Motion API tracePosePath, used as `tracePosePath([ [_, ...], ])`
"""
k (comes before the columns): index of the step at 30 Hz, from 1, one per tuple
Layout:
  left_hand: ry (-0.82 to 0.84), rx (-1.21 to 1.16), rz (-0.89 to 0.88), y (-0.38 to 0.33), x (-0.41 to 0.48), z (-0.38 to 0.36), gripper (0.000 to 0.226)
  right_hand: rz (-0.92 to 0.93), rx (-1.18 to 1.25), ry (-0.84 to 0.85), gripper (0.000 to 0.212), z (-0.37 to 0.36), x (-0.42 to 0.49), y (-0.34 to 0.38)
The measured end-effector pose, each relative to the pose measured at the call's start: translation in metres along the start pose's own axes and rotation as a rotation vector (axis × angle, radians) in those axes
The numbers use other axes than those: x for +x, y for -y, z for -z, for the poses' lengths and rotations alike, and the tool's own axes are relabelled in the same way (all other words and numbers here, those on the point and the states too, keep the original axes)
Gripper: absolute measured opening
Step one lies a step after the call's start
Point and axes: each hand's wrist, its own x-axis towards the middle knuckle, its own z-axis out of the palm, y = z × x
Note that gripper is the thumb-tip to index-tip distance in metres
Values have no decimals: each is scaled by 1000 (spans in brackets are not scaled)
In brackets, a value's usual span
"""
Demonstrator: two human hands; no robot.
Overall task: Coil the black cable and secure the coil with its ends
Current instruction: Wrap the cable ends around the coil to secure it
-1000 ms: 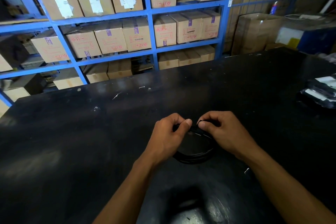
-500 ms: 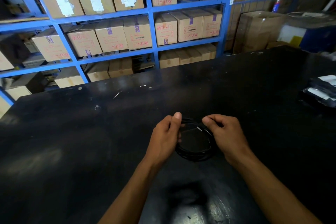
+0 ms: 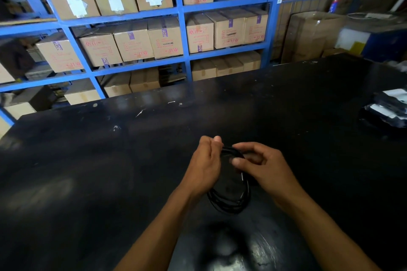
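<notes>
Hanging between both hands, the black cable coil [image 3: 229, 198] is pinched at top by left hand [image 3: 206, 166] and right hand [image 3: 264, 167].

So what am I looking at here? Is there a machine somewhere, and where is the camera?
No machine: a person works with bare hands, and the single camera sits on their head, looking forward and down. The left hand and right hand both grip a coil of black cable, held together at its top, over a black table. The coil's lower loops hang near the surface; whether they touch it is unclear. Dark packets lie at the table's right edge. Behind stand blue shelves full of cardboard boxes.
</notes>
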Motion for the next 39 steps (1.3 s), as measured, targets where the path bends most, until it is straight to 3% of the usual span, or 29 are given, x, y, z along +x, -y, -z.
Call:
tracePosePath([
  [4, 106, -372, -5, -3, -4, -4, 18, 5, 155, -190, 29, -1, -3, -4],
  [9, -25, -296, -7, 3, -15, -16, 23, -4, 142, -168, 27, 2, -8, -10],
  [12, 41, -119, -36, 0, -10, -10, 26, -24, 127, -78, 20, 7, -11, -9],
  [16, 147, -258, -61, -7, -14, -17, 19, 7, 163, -203, 10, 10, -10, -13],
  [18, 133, -227, -162, -2, -18, -22, 7, 0, 194, -275, 8, 13, -9, -17],
  [20, 71, -153, -219, 6, -20, -27, 10, -32, 224, -315, 7, 16, -8, -21],
  [22, -9, -204, -169, 10, -18, -33, 15, -54, 223, -328, 10, 16, -7, -26],
  [26, -56, -379, 102, 18, -8, -47, 18, -68, 190, -350, 12, 17, -4, -37],
  [34, -78, -174, 206, 58, 24, -75, 27, -222, -2, -382, 13, 38, 13, -78],
  [39, -56, -97, 329, 84, 39, -96, 27, -371, -587, -524, 15, 83, 24, -112],
])
